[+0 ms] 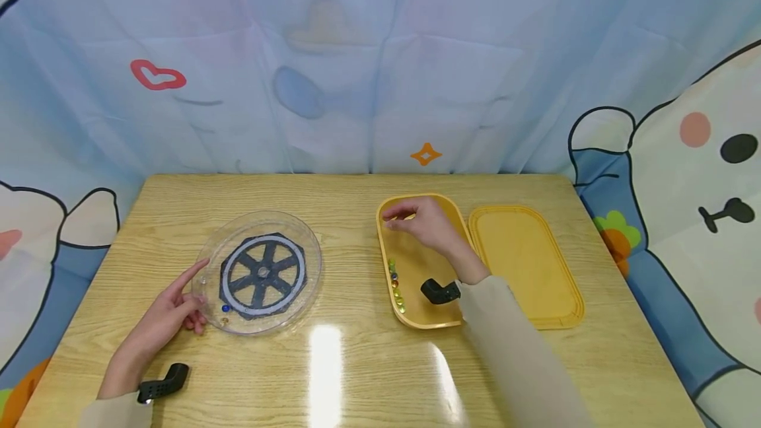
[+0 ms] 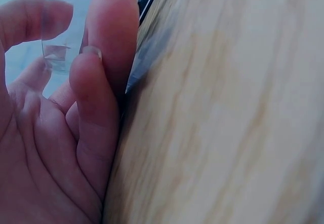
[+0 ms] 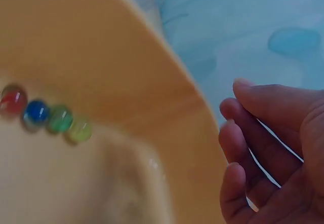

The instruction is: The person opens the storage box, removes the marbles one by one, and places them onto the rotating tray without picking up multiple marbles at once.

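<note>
At the table's left lies a clear round dish (image 1: 312, 269) with a dark six-spoked wheel shape (image 1: 263, 272) in its middle. My left hand (image 1: 172, 309) grips the dish's near-left rim, and the clear wall shows between its fingers in the left wrist view. A blue marble (image 1: 225, 308) lies in the dish close to this hand. My right hand (image 1: 423, 222) hovers over the far end of a yellow tray (image 1: 380, 243), fingers loosely bent and nothing visible between them. Several marbles, among them a red one (image 3: 13, 100) and a blue one (image 3: 36, 112), line the tray's left side.
A flat yellow lid (image 1: 529, 263) lies to the right of the tray, partly behind the right sleeve (image 1: 517, 342). Behind the wooden table (image 1: 351, 249) hangs a pale blue printed curtain (image 1: 357, 84).
</note>
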### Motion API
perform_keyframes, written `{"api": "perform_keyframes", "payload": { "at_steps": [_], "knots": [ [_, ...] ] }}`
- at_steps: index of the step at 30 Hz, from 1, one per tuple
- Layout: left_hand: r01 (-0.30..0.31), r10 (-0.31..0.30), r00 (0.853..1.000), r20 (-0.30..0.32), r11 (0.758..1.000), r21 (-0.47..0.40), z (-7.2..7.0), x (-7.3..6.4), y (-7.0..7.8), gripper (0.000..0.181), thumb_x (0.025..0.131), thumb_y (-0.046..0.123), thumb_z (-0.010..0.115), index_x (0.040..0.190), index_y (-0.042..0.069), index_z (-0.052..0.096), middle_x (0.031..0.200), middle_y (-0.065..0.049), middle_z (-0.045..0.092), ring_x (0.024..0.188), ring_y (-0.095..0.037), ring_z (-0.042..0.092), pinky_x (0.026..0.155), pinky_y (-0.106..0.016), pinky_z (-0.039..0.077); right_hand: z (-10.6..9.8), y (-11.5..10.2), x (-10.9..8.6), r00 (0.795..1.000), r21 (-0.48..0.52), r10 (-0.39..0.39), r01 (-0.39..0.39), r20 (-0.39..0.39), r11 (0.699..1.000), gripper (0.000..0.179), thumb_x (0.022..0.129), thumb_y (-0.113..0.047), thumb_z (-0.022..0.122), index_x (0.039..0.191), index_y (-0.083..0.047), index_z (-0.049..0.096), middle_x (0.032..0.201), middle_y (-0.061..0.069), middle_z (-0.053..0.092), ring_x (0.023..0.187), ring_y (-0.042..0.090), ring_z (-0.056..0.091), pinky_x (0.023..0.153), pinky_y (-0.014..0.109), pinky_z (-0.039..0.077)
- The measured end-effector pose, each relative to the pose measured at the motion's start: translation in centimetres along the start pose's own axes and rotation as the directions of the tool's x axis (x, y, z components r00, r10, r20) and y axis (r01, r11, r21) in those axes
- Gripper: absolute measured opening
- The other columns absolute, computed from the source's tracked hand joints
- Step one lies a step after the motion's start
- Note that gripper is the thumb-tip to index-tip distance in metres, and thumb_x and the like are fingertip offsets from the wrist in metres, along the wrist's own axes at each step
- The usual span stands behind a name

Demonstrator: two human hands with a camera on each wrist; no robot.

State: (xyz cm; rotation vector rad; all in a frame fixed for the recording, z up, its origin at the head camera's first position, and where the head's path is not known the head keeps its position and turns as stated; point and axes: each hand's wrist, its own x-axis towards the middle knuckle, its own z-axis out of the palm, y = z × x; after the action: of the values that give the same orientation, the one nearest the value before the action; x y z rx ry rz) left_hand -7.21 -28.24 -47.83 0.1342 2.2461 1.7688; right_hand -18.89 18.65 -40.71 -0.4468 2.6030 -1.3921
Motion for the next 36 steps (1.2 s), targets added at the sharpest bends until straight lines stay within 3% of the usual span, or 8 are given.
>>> {"api": "perform_keyframes", "payload": {
  "at_steps": [5, 9, 13, 25, 36],
  "knots": [
    [-0.008, 0.008, 1.000, 0.006, 1.000, -0.004, 0.0, 0.0, -0.1, 0.065, 0.104, 0.005, 0.047, 0.160, 0.011, 0.016, 0.065, -0.013, 0.062, 0.054, -0.019, 0.062, 0.054, -0.034, 0.056, -0.1, 1.3, 0.0, 0.987, -0.019, 0.071, -0.069, 0.146, 0.997, 0.015, 0.086, -0.009, 0.077, 0.101, -0.007, 0.078, 0.098, 0.003, 0.074, 0.089, 0.019, 0.064, 0.078, 0.033, 0.051],
    [0.001, -0.001, 1.000, -0.003, 1.000, 0.001, 0.0, 0.0, -0.2, 0.065, 0.104, 0.004, 0.047, 0.160, 0.012, 0.016, 0.066, -0.013, 0.063, 0.055, -0.019, 0.062, 0.054, -0.034, 0.056, 0.3, 2.3, 0.2, 0.954, -0.069, 0.127, -0.113, 0.272, 0.991, 0.017, 0.083, -0.007, 0.079, 0.100, -0.005, 0.077, 0.093, 0.001, 0.073, 0.085, 0.016, 0.064, 0.078, 0.030, 0.051],
    [0.008, -0.008, 1.000, -0.009, 1.000, 0.006, 0.0, 0.0, -0.3, 0.065, 0.103, 0.004, 0.047, 0.160, 0.011, 0.017, 0.066, -0.013, 0.062, 0.055, -0.019, 0.062, 0.054, -0.034, 0.056, 0.6, 3.1, 0.2, 0.925, -0.126, 0.169, -0.134, 0.340, 0.983, 0.019, 0.082, -0.005, 0.080, 0.101, -0.005, 0.077, 0.093, -0.001, 0.072, 0.084, 0.014, 0.062, 0.078, 0.029, 0.051],
    [-0.002, 0.002, 1.000, -0.008, 1.000, 0.009, 0.0, 0.0, -0.2, 0.063, 0.104, 0.006, 0.048, 0.160, 0.010, 0.018, 0.065, -0.010, 0.062, 0.056, -0.016, 0.062, 0.055, -0.033, 0.056, 1.0, 3.0, 0.2, 0.913, -0.199, 0.184, -0.118, 0.363, 0.973, 0.014, 0.081, -0.005, 0.081, 0.094, -0.007, 0.077, 0.095, 0.001, 0.069, 0.085, 0.014, 0.060, 0.078, 0.029, 0.050],
    [0.011, -0.010, 1.000, -0.017, 0.999, 0.030, -0.1, 0.1, -0.2, 0.063, 0.104, 0.006, 0.048, 0.159, 0.010, 0.018, 0.066, -0.012, 0.062, 0.055, -0.019, 0.062, 0.054, -0.034, 0.056, 1.0, 2.8, 0.1, 0.916, -0.220, 0.193, -0.119, 0.352, 0.968, 0.009, 0.083, -0.008, 0.080, 0.092, -0.008, 0.077, 0.088, -0.002, 0.070, 0.081, 0.013, 0.061, 0.076, 0.029, 0.050]
  ]
}}
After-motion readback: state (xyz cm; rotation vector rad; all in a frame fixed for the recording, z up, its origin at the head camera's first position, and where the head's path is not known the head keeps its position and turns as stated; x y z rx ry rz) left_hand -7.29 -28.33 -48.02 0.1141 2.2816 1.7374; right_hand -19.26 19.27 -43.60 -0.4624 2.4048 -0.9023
